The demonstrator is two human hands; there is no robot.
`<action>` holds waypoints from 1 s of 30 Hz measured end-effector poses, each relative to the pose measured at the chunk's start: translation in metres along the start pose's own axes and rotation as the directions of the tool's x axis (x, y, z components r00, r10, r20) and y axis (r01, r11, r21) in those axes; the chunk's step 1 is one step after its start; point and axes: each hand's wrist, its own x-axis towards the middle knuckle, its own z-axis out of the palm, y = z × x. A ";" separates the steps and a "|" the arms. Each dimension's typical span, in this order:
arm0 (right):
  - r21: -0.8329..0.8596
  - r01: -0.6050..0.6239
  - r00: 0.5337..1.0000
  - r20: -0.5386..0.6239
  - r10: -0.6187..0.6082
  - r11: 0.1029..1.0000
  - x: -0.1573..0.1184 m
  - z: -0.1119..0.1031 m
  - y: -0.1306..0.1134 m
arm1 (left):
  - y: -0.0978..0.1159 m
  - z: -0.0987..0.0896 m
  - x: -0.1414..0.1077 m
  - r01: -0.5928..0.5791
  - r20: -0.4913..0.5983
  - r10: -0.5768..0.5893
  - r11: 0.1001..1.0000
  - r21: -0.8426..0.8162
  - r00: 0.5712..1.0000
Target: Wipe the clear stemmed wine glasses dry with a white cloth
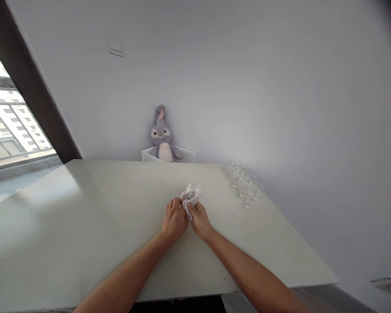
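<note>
A clear stemmed glass point(194, 188) is held up over the middle of the table, its bowl pointing away from me. Folded white cloth point(188, 210) wraps the lower part of the bowl and hangs down between my hands. My left hand point(175, 220) is closed at the near side of the glass, knuckles up; the stem and foot are hidden behind its fingers and the cloth. With the thumb on top, my right hand point(200, 220) pinches the cloth against the glass. Both hands are close together, almost touching.
Several clear stemmed glasses point(244, 184) stand grouped at the table's right rear edge. Behind the pale table point(101, 226), a grey plush toy point(162, 137) sits in a white perforated basket point(189, 157) against the wall. A window point(13, 121) is at the left.
</note>
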 end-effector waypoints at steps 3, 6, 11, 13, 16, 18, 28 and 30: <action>-0.138 -0.044 0.995 -0.089 0.032 0.989 0.006 -0.013 -0.002 | -0.006 -0.005 0.005 0.062 0.038 -0.054 0.969 -0.241 0.998; -0.358 -0.018 0.997 -0.078 -0.011 0.934 0.007 -0.021 -0.012 | -0.015 -0.005 0.011 0.244 0.119 -0.216 0.762 -0.599 0.969; -0.688 0.083 0.995 0.092 -0.027 0.721 -0.001 -0.018 -0.023 | -0.016 -0.003 0.012 0.468 0.343 -0.403 0.268 -0.842 0.848; -0.602 0.039 0.979 0.184 0.091 0.797 -0.003 -0.016 -0.025 | -0.014 -0.006 0.012 0.507 0.387 -0.442 0.191 -0.841 0.809; -0.274 -0.166 0.888 0.376 0.264 0.947 -0.004 -0.015 -0.027 | -0.010 -0.015 0.015 0.502 0.432 -0.383 0.100 -0.859 0.816; -0.068 -0.321 0.819 0.481 0.313 0.945 -0.005 -0.016 -0.028 | -0.009 -0.021 0.017 0.497 0.469 -0.325 0.004 -0.868 0.822; -0.006 -0.455 0.615 0.721 0.319 0.891 -0.013 -0.022 -0.034 | -0.013 -0.025 0.014 0.459 0.465 -0.169 -0.074 -0.885 0.869; -0.162 -0.279 0.710 0.629 0.317 0.947 -0.010 -0.023 -0.038 | -0.014 -0.022 0.014 0.426 0.411 -0.231 0.016 -0.905 0.882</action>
